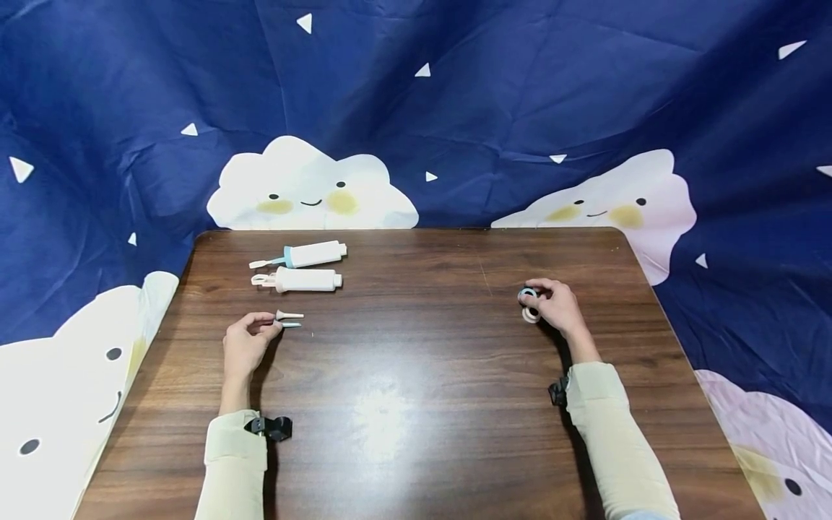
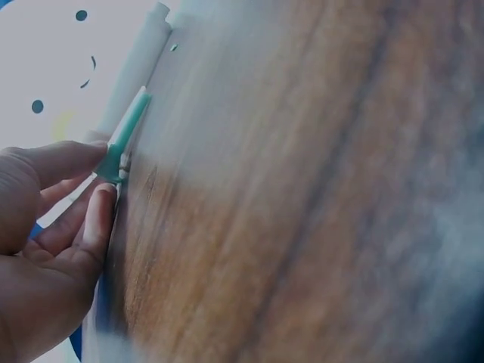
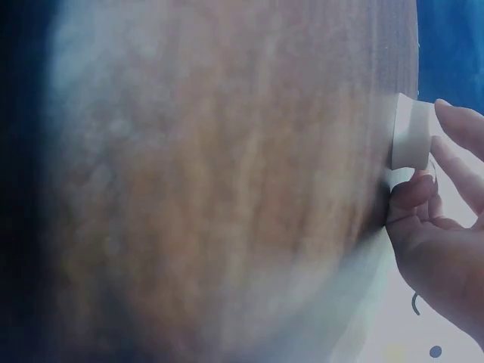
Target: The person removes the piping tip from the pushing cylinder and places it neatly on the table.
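My left hand (image 1: 247, 343) pinches a small teal tapered nozzle (image 2: 128, 136) at its wide end, between thumb and fingertips, low over the table. Just behind it lies a cream nozzle (image 1: 289, 315) of similar shape, its thin end pointing right. Over on the right, the thumb and fingers of my right hand (image 1: 560, 303) pinch a teal ring (image 1: 529, 291), partly hidden by the fingers. A cream ring (image 1: 529, 316) sits right beside it, nearer me; in the right wrist view this pale ring (image 3: 412, 132) stands close to the fingertips.
Two white tubes lie at the back left: one (image 1: 317, 253) with a teal collar and flat-ended stem, the other (image 1: 308, 279) with a pale pink looped end. A brown wooden table (image 1: 416, 347) spreads between the hands. Behind it hangs a dark blue cloth (image 1: 455, 108) with clouds.
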{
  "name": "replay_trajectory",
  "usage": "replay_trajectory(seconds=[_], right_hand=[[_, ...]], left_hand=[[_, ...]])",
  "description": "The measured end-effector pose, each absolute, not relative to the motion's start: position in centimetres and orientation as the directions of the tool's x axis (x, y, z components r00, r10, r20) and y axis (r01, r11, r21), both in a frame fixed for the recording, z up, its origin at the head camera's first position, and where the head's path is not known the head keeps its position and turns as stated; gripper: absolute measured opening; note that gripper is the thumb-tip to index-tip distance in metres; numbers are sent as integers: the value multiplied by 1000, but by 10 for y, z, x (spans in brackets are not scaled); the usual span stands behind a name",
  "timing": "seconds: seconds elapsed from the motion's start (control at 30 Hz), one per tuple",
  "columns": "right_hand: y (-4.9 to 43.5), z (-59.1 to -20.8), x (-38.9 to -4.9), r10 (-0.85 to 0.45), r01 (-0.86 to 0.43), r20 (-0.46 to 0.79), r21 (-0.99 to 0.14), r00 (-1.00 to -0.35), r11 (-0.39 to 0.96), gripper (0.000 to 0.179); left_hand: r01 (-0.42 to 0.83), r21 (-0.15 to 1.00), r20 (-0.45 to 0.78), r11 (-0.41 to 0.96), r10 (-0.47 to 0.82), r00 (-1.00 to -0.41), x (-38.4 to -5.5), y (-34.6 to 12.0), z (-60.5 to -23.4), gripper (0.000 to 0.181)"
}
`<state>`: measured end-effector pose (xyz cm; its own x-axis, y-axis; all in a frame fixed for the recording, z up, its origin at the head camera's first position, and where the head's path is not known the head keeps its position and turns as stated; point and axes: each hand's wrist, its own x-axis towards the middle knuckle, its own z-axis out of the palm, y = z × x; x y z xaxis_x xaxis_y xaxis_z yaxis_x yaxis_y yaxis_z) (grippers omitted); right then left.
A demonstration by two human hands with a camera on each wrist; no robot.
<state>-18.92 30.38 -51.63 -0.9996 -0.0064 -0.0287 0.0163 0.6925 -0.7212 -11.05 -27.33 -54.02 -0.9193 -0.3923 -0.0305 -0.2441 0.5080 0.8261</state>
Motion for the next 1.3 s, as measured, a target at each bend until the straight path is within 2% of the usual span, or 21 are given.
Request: replay_trajectory(seconds=[0.27, 0.53, 1.03, 1.13, 1.3], right_hand=[[305, -513, -187, 9, -3, 13, -731, -1000, 682, 33], [296, -500, -183, 10, -80, 124, -701, -992, 709, 35], [268, -482, -179, -85, -172, 158, -697, -984, 697, 36], [261, -479, -179, -108, -204, 181, -680, -977, 704, 34], [248, -472, -178, -130, -261, 242, -655, -962, 709, 33]], left_hand=[[-233, 829, -20, 509, -388, -921, -110, -274, -537, 24], [-229, 811, -11, 539, -376, -927, -110, -277, -529, 25], [-181, 767, 68, 616, -358, -931, -108, -269, -513, 26], [-139, 750, 105, 647, -323, -941, -108, -263, -507, 26], [3, 695, 201, 719, -191, -961, -112, -252, -491, 28]])
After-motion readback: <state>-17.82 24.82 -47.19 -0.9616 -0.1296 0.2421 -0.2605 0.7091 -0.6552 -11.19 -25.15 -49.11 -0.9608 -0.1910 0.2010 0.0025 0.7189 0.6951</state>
